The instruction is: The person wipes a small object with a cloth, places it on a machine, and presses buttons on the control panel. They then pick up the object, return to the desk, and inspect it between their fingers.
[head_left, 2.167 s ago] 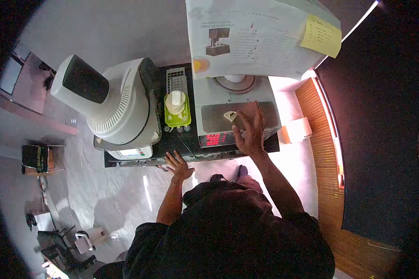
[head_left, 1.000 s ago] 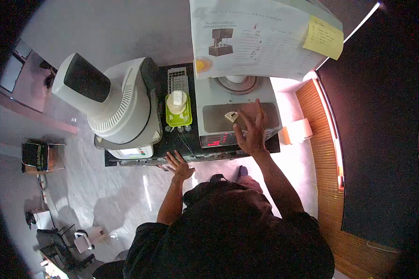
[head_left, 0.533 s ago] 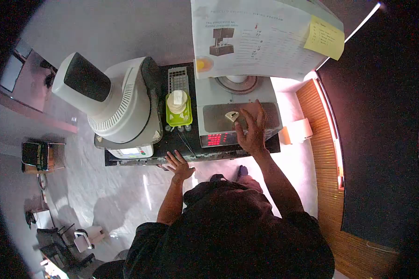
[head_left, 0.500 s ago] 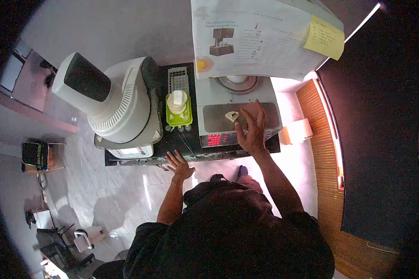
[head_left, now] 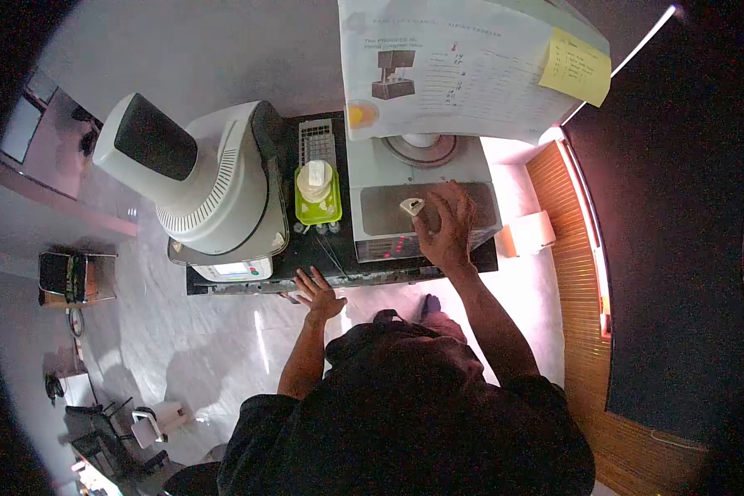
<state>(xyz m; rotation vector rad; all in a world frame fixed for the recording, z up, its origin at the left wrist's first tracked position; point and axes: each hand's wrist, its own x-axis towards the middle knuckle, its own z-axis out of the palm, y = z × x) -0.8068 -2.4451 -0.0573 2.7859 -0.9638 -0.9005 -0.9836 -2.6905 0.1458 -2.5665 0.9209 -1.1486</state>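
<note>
A small pale piece (head_left: pixel 412 207) is set on the flat metal plate (head_left: pixel 384 221) at the front of a box-shaped machine with a red-lit display (head_left: pixel 395 246). The right hand (head_left: pixel 448 231) is held just beside it, with thumb and fingers bent and apart. Nothing is seen pinched in that grip; whether the piece is touched by a fingertip cannot be told. The left hand (head_left: pixel 317 299) is placed at the front edge of the black surface (head_left: pixel 306 258), its fingers spread and nothing held.

The piece is judged to be light and stiff, perhaps brittle, and easily slid on the smooth plate. It would best be taken lightly by its opposite edges, between thumb and forefinger, clear of the dark mark on it.

In the green tray (head_left: pixel 317 221), pale round shapes (head_left: pixel 313 192) are stacked, with a white block (head_left: pixel 315 170) topping them; a few small pale bits are seen toward its front end. A grey grid rack (head_left: pixel 315 139) is placed behind the tray; its contents, if any, cannot be made out. Farther back on the machine, a white rounded part (head_left: pixel 420 140) is seen within a round ring (head_left: pixel 422 162), partly hidden by a printed sheet (head_left: pixel 455 87).
</note>
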